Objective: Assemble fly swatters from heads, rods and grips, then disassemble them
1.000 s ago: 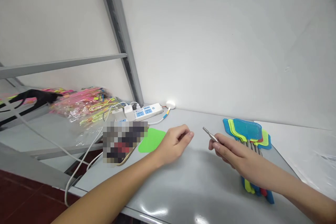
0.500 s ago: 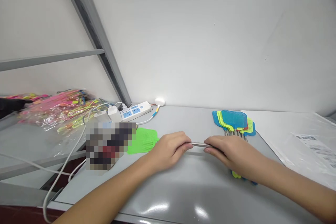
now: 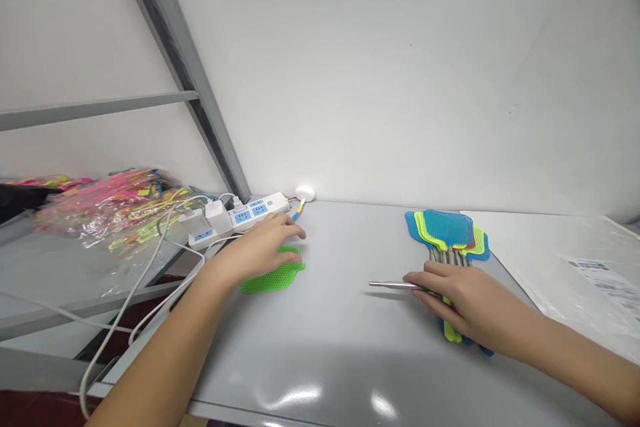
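Our right hand (image 3: 465,297) pinches the rod (image 3: 393,285), probably stiff, light, slick; our left hand (image 3: 260,247), fingers spread, is over the green mesh (image 3: 275,279), likely bendy, best taken by its neck (image 3: 300,267)!

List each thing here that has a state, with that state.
Metal rod, held, one end sticking out
Right hand, closed on the rod
Left hand, open
Green mesh paddle, lying flat, partly hidden
Coloured swatters, piled, overlapping
Power strip, plugs inserted
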`<state>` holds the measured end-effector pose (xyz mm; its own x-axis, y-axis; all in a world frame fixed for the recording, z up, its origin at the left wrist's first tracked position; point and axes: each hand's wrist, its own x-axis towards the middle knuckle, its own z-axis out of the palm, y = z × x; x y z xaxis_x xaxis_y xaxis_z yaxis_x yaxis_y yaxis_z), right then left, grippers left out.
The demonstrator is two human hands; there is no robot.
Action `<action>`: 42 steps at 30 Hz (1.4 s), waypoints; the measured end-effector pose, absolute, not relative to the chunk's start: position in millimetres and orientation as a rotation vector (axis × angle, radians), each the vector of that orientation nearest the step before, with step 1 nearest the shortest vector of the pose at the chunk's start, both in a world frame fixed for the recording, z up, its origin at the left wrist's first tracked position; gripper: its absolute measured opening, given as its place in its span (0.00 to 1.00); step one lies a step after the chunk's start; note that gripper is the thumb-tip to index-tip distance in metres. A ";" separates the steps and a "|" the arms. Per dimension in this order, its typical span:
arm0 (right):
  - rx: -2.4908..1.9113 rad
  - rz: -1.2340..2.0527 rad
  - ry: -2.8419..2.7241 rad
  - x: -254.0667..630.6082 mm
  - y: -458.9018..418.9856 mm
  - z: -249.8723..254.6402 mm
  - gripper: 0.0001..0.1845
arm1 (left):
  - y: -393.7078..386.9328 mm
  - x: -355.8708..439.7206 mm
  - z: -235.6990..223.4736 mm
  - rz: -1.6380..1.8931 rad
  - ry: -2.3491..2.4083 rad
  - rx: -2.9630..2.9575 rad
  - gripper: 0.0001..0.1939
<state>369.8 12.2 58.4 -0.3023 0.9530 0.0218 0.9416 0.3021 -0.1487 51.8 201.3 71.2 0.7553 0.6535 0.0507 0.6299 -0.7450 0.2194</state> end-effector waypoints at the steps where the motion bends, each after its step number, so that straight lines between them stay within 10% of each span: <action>1: -1.783 0.141 -2.465 369.5 14.4 57.9 0.19 | 206.8 46.2 70.0 0.121 1.067 2.750 0.16; 10: -1.679 0.009 -2.579 347.9 30.3 57.2 0.18 | 191.0 67.6 53.3 -0.109 0.907 2.640 0.12; 24: -1.843 -0.114 -2.631 351.8 39.2 49.4 0.15 | 160.5 98.5 24.0 0.197 0.593 2.574 0.42; 42: -1.761 -0.018 -2.541 349.9 45.7 52.8 0.17 | 161.7 110.7 17.0 0.324 0.605 2.495 0.21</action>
